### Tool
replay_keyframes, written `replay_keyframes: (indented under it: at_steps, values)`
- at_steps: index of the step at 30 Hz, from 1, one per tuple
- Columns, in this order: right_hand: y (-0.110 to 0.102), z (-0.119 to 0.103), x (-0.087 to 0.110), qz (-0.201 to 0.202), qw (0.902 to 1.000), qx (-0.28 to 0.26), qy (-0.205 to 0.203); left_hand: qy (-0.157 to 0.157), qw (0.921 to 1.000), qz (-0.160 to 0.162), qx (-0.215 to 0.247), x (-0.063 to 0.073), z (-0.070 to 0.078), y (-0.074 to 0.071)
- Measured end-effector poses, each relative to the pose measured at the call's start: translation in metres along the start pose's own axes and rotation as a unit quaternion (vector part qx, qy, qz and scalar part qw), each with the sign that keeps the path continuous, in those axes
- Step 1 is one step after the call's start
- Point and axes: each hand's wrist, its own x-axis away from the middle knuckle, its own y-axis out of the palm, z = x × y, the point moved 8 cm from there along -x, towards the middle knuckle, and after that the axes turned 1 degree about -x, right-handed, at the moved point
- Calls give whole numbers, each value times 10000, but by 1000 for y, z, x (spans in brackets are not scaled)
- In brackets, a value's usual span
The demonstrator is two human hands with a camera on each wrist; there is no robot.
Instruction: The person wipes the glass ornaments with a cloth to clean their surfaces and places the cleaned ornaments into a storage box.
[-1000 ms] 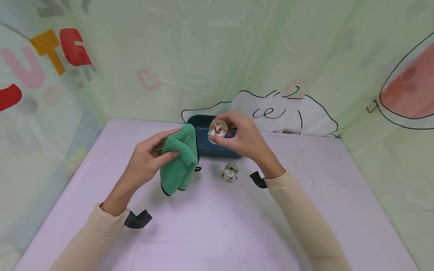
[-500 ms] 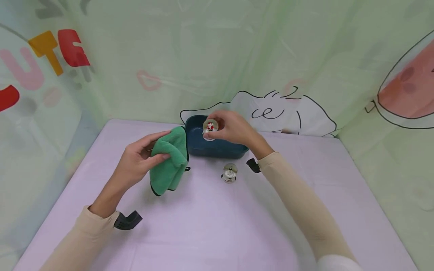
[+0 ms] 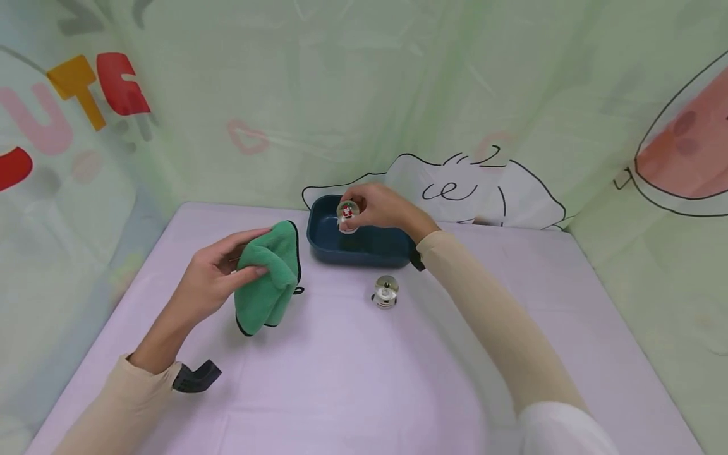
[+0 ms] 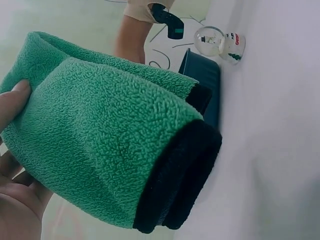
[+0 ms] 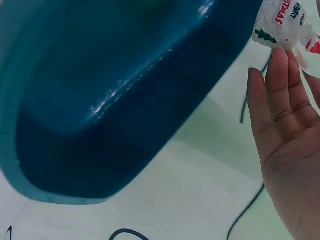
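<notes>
My left hand (image 3: 207,281) pinches a green towelling cloth (image 3: 264,284) with black edging, held above the left part of the table. The cloth fills much of the left wrist view, its folded black border (image 4: 175,175) facing the camera. In my right hand (image 3: 378,205) is a small snow globe (image 3: 348,217) with a red-and-white Santa figure inside, gripped between thumb and fingers over the left end of a dark blue basin (image 3: 358,256). Lettering and a green tree show on the globe's white base (image 5: 280,22) in the right wrist view. A second snow globe (image 3: 385,292) stands upright in front of the basin.
The table has a pale lilac cover (image 3: 341,379). Behind it hangs a printed greenish curtain (image 3: 341,95), close to the basin's far side. Black wrist mounts (image 3: 196,377) stick out from the sleeves.
My right hand has moved left with the Santa snow globe, further over the basin's left end. My left hand has drawn the cloth left and slightly down. The standing globe stays put.
</notes>
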Motion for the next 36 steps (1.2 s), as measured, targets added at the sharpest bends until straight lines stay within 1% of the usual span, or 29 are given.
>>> replay_keyframes:
  at_steps: [6, 11, 15, 21, 23, 25, 30, 36]
  values:
    - [7, 17, -15, -195, 9993, 112, 286, 39, 9998, 52, -212, 7, 1, -11]
    - [13, 23, -20, -295, 9988, 121, 382, 93, 9994, 106, -312, 15, 1, -21]
    - [17, 32, -23, -368, 9976, 256, 520, 116, 9991, 150, -390, 21, 2, -28]
    - [23, 36, -29, -464, 9969, 394, 502, 112, 9980, 305, -547, 29, 3, -39]
    - [26, 37, -30, -539, 9960, 492, 511, 117, 9977, 320, -579, 31, 3, -41]
    - [31, 42, -30, -650, 9943, 538, 653, 115, 9976, 320, -610, 32, 4, -41]
    - [40, 56, -28, -907, 9898, 367, 1034, 130, 9972, 326, -667, 32, 4, -40]
    - [38, 54, -24, -1125, 9876, 224, 1072, 176, 9981, 316, -491, 30, 5, -38]
